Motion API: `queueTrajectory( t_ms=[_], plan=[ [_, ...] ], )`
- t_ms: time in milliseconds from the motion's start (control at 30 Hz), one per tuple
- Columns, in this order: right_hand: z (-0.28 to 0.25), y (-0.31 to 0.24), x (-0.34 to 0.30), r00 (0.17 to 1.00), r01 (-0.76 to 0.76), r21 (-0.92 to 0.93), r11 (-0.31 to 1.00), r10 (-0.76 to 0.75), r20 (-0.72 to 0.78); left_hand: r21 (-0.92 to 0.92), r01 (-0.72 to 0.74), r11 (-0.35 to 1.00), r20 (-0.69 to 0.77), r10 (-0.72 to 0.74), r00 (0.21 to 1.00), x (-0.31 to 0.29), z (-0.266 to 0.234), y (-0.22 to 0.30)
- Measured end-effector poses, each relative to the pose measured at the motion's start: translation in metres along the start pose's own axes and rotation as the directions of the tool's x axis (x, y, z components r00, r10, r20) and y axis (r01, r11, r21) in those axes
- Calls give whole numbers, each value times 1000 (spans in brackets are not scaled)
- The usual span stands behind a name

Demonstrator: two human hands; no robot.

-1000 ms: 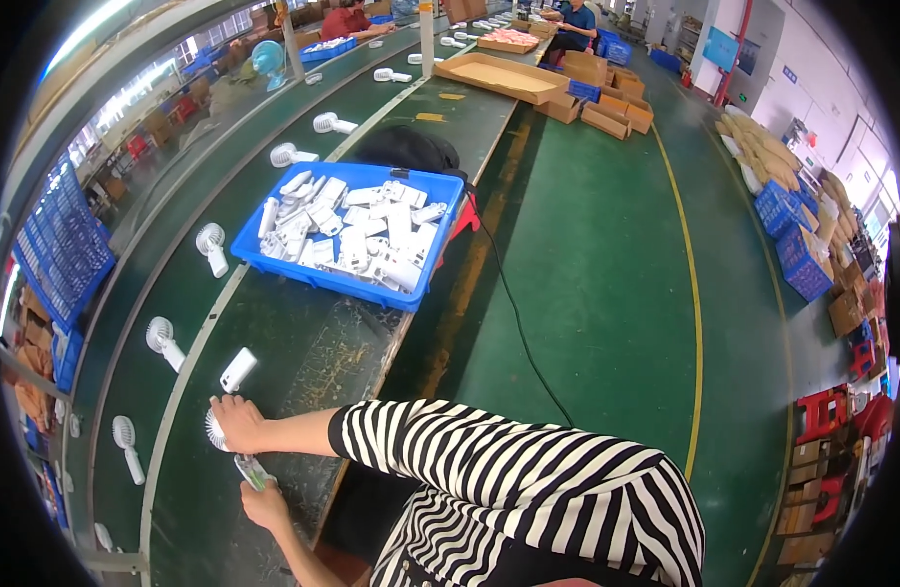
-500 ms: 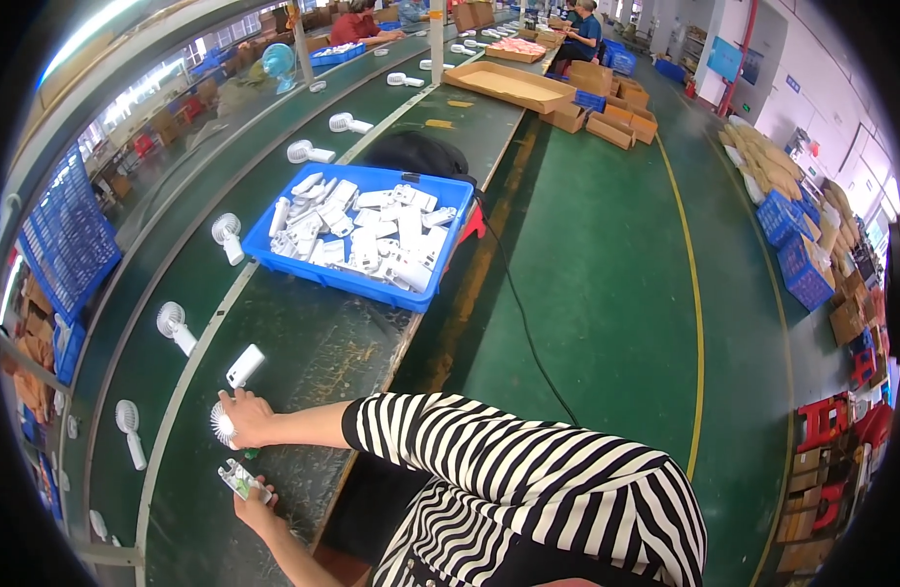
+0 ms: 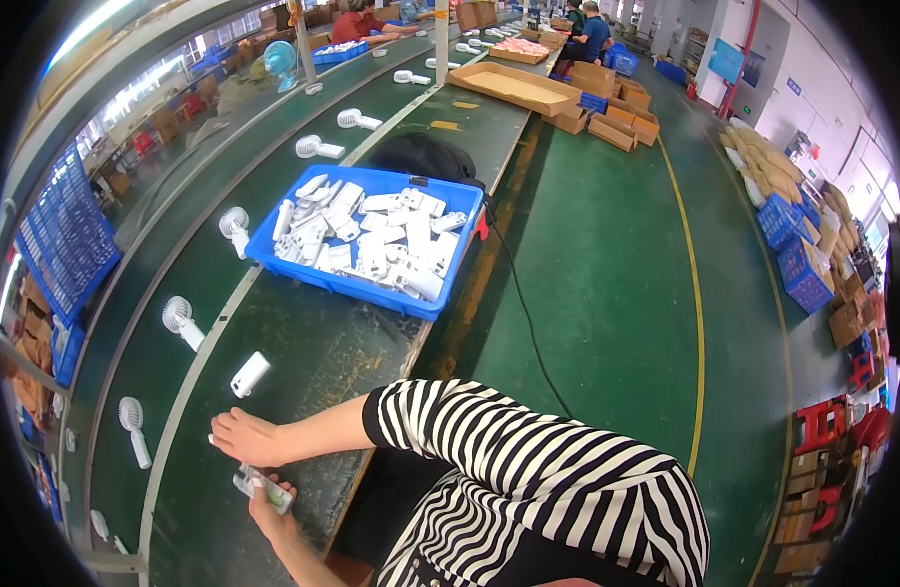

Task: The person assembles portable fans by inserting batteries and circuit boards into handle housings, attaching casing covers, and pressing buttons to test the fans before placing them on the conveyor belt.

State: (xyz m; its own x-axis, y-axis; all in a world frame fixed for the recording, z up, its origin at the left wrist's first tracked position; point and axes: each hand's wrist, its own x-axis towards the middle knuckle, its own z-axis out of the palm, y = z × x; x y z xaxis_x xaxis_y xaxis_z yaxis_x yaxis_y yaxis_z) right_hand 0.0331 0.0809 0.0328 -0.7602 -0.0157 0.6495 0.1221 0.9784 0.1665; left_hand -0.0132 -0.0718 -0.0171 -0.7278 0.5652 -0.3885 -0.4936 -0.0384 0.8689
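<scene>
My left hand (image 3: 274,506) is closed around an open white fan handle casing (image 3: 249,480) with something green inside it. Just above it, my right hand (image 3: 246,437) is over the bench with its fingers curled down. A sliver of white shows at its fingertips; the hand hides the rest. Beyond the right hand lies a loose white handle cover (image 3: 250,374). Further along the bench stands a blue tray (image 3: 344,285) heaped with white handle shells (image 3: 373,252).
White handheld fans (image 3: 178,315) lie spaced out along the green conveyor (image 3: 137,362) at the left. A black bag (image 3: 425,157) sits behind the tray. Cardboard trays (image 3: 513,88) and boxes (image 3: 614,129) stand farther off. A cable (image 3: 528,333) hangs beside the bench; people work at the far end.
The white fan head seen by my right hand is now mostly out of sight under it. My left hand has shifted slightly right and tilted the casing. The view has shifted a little.
</scene>
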Motion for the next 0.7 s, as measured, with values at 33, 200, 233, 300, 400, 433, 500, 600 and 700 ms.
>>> queueTrajectory(
  t_ms=[33,200,233,300,400,433,500,600,700],
  plan=[
    [-1,0,1,1000,30,97,995,-30,5,-27,12,1000,-11,-12,1000,-1,0,-1],
    [13,-10,-4,1000,2,458,889,-7,8,-130,62,990,7,-61,998,-10,3,-2],
    [29,-13,-5,995,-93,543,835,55,86,-140,90,986,30,-86,996,-13,4,0],
    [26,-11,-1,964,-249,562,789,146,222,-131,81,988,12,-80,997,-16,-2,-1],
    [16,0,0,929,-350,504,790,224,295,-113,63,992,-16,-65,998,-22,-3,-1],
    [17,1,1,889,-428,507,748,248,384,-113,43,993,-23,-46,999,-21,-5,-2],
    [26,2,0,827,-490,539,685,169,537,-113,27,993,-29,-30,999,-21,-6,-2],
    [30,-6,-4,852,-464,612,640,136,505,-117,31,993,-64,-38,997,-25,-6,-1],
    [23,-18,-3,855,-514,756,405,169,490,-98,12,995,-72,-19,997,-34,-16,1]
  ],
)
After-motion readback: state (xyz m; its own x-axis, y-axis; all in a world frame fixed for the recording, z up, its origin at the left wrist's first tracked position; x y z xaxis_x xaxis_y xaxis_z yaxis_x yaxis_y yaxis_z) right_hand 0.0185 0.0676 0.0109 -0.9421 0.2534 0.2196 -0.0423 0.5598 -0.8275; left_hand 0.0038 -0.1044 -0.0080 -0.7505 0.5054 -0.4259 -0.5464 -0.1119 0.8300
